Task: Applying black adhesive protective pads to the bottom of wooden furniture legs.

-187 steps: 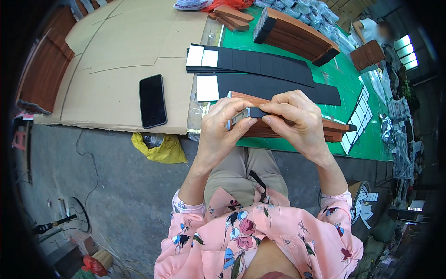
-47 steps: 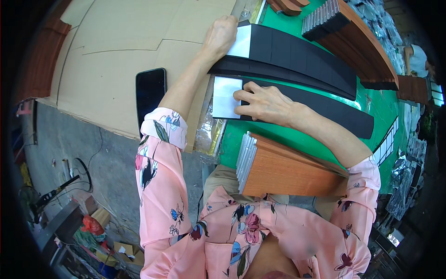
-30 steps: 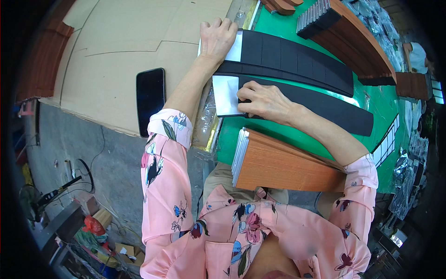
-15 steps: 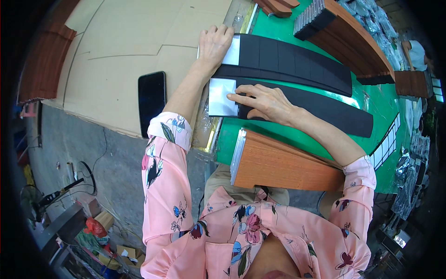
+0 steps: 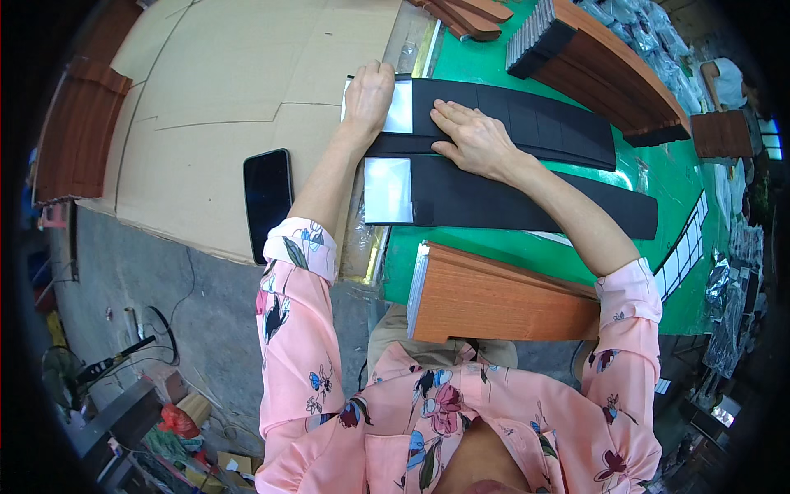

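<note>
Two long black slats lie side by side on the green table, each with a shiny white patch at its left end. My left hand (image 5: 369, 99) is closed, fingers curled, over the white patch (image 5: 401, 107) of the far slat (image 5: 535, 119). Whatever its fingers grip is hidden beneath them. On that same slat, my right hand (image 5: 476, 140) lies flat with its fingers stretched out, right of the white patch. Below my right forearm is the near slat (image 5: 510, 202), whose own white patch (image 5: 388, 190) shows fully.
Closest to me, brown wood-grain slats (image 5: 502, 292) lie stacked on the green table (image 5: 403, 267). Another brown stack (image 5: 601, 74) stands at the far right. Cardboard (image 5: 214, 156) covers the left side, with a black phone (image 5: 268, 202) on it. A person (image 5: 728, 82) is at the right.
My right hand has moved from the near slat's white end to the far slat, its fingers now flatter. My left hand stays at the far slat's end. The whole view has shifted slightly.
</note>
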Demonstrator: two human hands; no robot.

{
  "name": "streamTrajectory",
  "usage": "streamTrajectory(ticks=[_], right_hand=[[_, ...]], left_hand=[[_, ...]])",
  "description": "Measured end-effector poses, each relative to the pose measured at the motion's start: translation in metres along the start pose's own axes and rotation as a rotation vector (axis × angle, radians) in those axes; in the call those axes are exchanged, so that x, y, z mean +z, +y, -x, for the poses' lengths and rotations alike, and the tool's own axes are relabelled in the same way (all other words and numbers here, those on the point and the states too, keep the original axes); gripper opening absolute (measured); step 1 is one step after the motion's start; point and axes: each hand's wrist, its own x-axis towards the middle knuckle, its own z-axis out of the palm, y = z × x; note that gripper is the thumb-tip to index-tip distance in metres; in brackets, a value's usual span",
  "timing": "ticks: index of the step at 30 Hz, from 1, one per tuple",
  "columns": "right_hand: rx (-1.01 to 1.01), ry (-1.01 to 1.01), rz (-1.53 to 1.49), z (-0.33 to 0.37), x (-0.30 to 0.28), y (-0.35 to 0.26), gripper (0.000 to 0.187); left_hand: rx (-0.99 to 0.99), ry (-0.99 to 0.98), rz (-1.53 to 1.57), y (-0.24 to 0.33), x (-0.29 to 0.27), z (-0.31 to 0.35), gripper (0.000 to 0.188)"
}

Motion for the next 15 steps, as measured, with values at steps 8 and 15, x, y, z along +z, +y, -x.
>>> streamTrajectory(ticks=[8,15], right_hand=[[0.022,-0.073,-0.021,0.000,-0.006,-0.001,0.052],[0.039,-0.113,-0.059,-0.003,-0.009,0.002,0.051]], left_hand=[[-0.282,-0.370,0.220,-0.022,-0.005,-0.026,0.025],[-0.481,-0.069,0.429,-0.045,-0.061,-0.033,0.025]])
